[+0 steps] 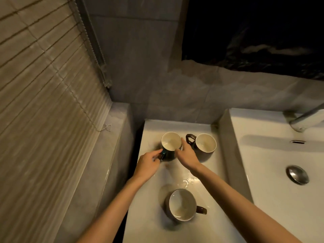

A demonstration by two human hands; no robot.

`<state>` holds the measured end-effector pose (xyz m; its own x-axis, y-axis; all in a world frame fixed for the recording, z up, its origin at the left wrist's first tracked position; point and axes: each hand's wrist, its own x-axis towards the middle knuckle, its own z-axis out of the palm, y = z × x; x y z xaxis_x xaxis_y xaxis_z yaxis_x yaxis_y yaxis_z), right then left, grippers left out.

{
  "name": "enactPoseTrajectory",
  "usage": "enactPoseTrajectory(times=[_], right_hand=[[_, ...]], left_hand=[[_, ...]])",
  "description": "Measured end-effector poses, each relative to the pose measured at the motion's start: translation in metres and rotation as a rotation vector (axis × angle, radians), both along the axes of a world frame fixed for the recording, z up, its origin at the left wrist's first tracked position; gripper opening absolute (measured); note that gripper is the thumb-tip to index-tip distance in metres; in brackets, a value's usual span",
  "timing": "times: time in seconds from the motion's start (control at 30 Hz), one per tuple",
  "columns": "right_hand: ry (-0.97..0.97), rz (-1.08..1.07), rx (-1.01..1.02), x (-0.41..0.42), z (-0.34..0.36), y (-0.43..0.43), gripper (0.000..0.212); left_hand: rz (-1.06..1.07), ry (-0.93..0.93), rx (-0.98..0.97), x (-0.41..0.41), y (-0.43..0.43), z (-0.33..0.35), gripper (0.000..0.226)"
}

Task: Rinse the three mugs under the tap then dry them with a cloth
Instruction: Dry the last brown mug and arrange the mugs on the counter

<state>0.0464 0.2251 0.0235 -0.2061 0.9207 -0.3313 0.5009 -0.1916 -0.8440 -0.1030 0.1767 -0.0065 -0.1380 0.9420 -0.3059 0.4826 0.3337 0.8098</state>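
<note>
Three dark mugs with cream insides stand on the white counter point(206, 230) left of the basin. The far left mug point(171, 142) sits between both hands. My left hand point(149, 163) pinches its handle at the lower left. My right hand point(187, 155) rests against its right side, fingers fairly straight. A second mug point(205, 143) stands just right of it, handle pointing left. The third mug point(182, 205) is nearer me, handle pointing right. No cloth is in view.
The white basin point(263, 163) with a metal drain plug point(297, 174) lies to the right, the tap spout point(305, 118) above its far edge. Water drops point(189, 182) lie on the counter. A blind point(43, 85) and a tiled ledge point(105, 155) run along the left.
</note>
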Motion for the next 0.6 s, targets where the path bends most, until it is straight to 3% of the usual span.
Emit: enactPoseTrajectory(times=[0.2,0.3,0.37,0.47,0.53,0.6], right_hand=[[-0.070,0.172,0.009,-0.012,0.006,0.032,0.045],[-0.140,0.236,0.075,-0.009,0.011,0.038,0.042],[-0.254,0.216,0.253,0.004,0.016,0.040,0.039],[-0.568,0.107,0.467,0.037,0.018,0.041,0.037],[-0.792,0.080,0.351,0.056,0.018,0.041,0.058],[-0.849,0.189,0.131,0.067,0.014,0.043,0.084]], left_hand=[[-0.126,-0.086,-0.066,0.021,-0.016,-0.001,0.046],[-0.102,0.056,0.047,0.019,-0.013,0.001,0.040],[-0.040,0.194,0.199,0.008,-0.008,0.007,0.038],[-0.090,0.395,0.331,-0.010,0.008,0.014,0.065],[-0.209,0.450,0.215,-0.019,0.025,0.014,0.089],[-0.327,0.472,0.076,-0.023,0.042,0.010,0.105]])
